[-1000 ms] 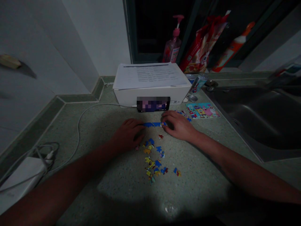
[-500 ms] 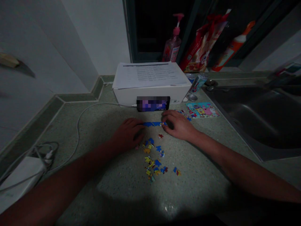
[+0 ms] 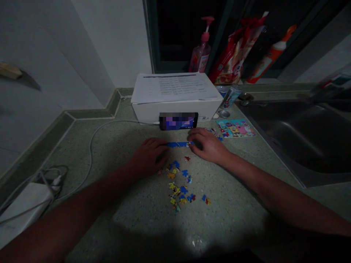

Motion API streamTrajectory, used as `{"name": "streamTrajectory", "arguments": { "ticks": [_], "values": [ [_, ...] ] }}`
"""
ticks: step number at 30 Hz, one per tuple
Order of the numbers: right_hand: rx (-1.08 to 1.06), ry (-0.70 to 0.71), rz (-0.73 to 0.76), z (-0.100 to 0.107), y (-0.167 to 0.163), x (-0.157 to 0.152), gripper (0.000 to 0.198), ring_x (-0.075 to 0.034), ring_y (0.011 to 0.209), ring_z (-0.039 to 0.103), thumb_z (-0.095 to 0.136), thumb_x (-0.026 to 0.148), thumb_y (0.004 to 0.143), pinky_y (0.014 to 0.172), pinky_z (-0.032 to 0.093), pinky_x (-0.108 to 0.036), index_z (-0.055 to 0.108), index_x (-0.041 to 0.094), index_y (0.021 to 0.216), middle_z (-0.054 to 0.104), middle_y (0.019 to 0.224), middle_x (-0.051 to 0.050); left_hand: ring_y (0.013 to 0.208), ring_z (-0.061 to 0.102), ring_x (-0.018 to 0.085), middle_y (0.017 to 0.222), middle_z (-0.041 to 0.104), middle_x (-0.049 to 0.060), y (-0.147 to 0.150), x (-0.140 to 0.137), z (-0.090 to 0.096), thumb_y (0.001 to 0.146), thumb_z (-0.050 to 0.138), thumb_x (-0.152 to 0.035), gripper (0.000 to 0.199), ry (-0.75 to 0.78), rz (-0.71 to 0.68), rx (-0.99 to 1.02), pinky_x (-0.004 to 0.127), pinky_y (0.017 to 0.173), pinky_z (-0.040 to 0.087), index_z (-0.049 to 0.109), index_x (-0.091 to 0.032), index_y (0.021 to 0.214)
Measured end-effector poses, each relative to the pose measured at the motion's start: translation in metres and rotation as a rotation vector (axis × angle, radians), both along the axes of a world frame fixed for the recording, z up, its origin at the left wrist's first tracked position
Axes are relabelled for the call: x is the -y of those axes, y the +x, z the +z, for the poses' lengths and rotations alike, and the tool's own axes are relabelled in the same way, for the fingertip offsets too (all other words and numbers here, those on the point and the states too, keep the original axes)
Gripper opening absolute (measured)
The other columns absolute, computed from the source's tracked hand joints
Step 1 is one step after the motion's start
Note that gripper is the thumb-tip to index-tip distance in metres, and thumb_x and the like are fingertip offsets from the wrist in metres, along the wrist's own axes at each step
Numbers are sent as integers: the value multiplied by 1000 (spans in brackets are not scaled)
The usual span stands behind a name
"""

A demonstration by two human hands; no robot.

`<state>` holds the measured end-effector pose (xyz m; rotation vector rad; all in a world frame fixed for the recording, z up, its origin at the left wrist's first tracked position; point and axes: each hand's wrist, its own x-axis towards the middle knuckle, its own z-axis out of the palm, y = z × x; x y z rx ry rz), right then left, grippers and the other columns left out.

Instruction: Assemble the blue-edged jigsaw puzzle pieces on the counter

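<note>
A narrow strip of joined blue jigsaw pieces [image 3: 177, 144] lies across the counter between my hands. My left hand [image 3: 149, 155] rests on its left end, fingers bent and covering that end. At the other end, my right hand [image 3: 207, 145] has its thumb and curled fingers around the strip's edge, where a small multicoloured part shows. Below the strip lie several loose jigsaw pieces [image 3: 183, 189], blue, yellow and red. A single reddish piece [image 3: 187, 159] sits just under the strip. More pieces [image 3: 219, 137] are partly hidden behind my right hand.
A phone [image 3: 178, 121] with a cable leans on a white box [image 3: 175, 106] topped with printed paper. A cartoon picture card [image 3: 236, 128] lies to the right, by the metal sink [image 3: 307, 138]. A white power adapter [image 3: 26, 206] is at left. A can [image 3: 231, 98] stands behind.
Almost nothing differs. Both hands stay at the strip's ends, with only a very slight shift of the right fingers.
</note>
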<state>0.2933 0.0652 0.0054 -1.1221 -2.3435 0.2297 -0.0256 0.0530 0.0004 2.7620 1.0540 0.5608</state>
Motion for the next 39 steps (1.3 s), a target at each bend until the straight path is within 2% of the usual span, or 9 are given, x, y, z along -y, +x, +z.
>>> {"name": "streamTrajectory", "arguments": {
  "ticks": [3, 10, 15, 19, 21, 24, 28, 31, 39],
  "values": [
    [1, 19, 1, 1, 1, 0, 11, -36, 127, 70, 65, 21, 98, 110, 57, -59, 75, 24, 102, 75, 131, -16, 132, 68, 33, 141, 74, 12, -1, 0, 0, 107, 59, -26, 26, -3, 1, -3, 59, 118, 55, 72, -22, 129],
    [1, 101, 30, -3, 1, -1, 10, -36, 126, 71, 64, 18, 99, 106, 59, -59, 72, 24, 98, 77, 127, -15, 134, 67, 31, 142, 74, 1, -1, -2, -1, 107, 53, -35, 30, -76, 23, 43, 65, 119, 55, 70, -43, 129],
    [-19, 155, 25, -5, 4, -1, 11, -35, 121, 73, 63, 17, 99, 104, 60, -57, 71, 23, 102, 78, 125, -16, 132, 68, 32, 139, 74, 6, -1, -2, -1, 104, 57, -32, 31, -74, 54, 73, 66, 119, 54, 72, -35, 131],
    [-15, 162, -24, -6, 8, 1, 13, -36, 120, 72, 64, 17, 96, 103, 59, -58, 71, 23, 105, 77, 123, -16, 131, 68, 32, 136, 76, 4, -1, -2, 2, 103, 57, -31, 34, -95, 145, 110, 65, 119, 53, 71, -40, 132],
    [15, 139, -31, -6, 10, 4, 14, -36, 119, 71, 64, 17, 95, 103, 59, -58, 71, 23, 105, 77, 123, -17, 130, 68, 32, 135, 76, 4, -1, -2, 3, 101, 58, -30, 34, -107, 167, 107, 65, 119, 53, 71, -39, 132],
    [32, 117, -39, -7, 11, 6, 14, -37, 121, 70, 65, 19, 95, 105, 58, -58, 72, 22, 107, 75, 125, -18, 129, 68, 34, 133, 76, 8, -2, -2, 3, 98, 60, -28, 35, -113, 167, 88, 64, 119, 53, 70, -31, 131],
    [23, 104, -41, -9, 11, 8, 15, -38, 124, 69, 69, 25, 95, 108, 57, -60, 74, 23, 109, 75, 127, -17, 128, 67, 33, 133, 76, 8, -2, -1, 2, 98, 61, -26, 35, -93, 157, 73, 63, 119, 53, 69, -29, 132],
    [24, 101, -34, -10, 10, 8, 16, -38, 124, 70, 69, 25, 97, 108, 58, -60, 76, 21, 111, 75, 127, -19, 127, 68, 33, 132, 76, 12, -2, -1, 1, 94, 65, -20, 37, -79, 145, 73, 61, 118, 53, 70, -21, 131],
    [38, 130, -36, -12, 5, 7, 15, -37, 120, 71, 66, 22, 97, 107, 59, -60, 76, 21, 109, 76, 124, -17, 126, 70, 33, 130, 78, 11, -3, -5, -5, 96, 67, -20, 32, -76, 139, 88, 60, 118, 53, 71, -23, 128]
  ]
}}
